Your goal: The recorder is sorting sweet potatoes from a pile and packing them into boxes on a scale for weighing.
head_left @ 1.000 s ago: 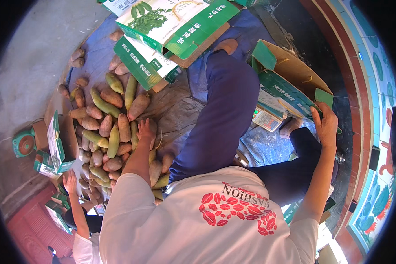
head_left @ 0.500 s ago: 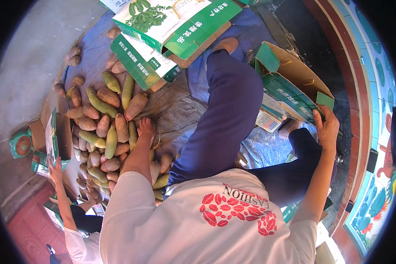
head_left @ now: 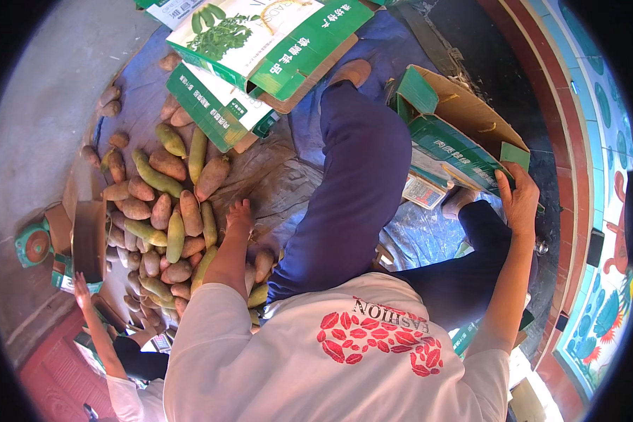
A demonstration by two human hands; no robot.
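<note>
1. Head view: I see the open carton (head_left: 446, 148) at the right hand (head_left: 519, 200), whose fingers pinch its lower-right edge; its long axis slants down rightward.
2. Well left of the carton, the left hand (head_left: 240, 215) has spread fingers, seemingly empty, on the carton side of a slim green radish (head_left: 209, 224).
3. The carton looks green outside, bare brown inside.

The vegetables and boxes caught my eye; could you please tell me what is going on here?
The right hand holds an open box by its edge. The left hand, apparently empty, is beside a pile of reddish and green vegetables. At left, a co-worker's hand is near another box.
</note>
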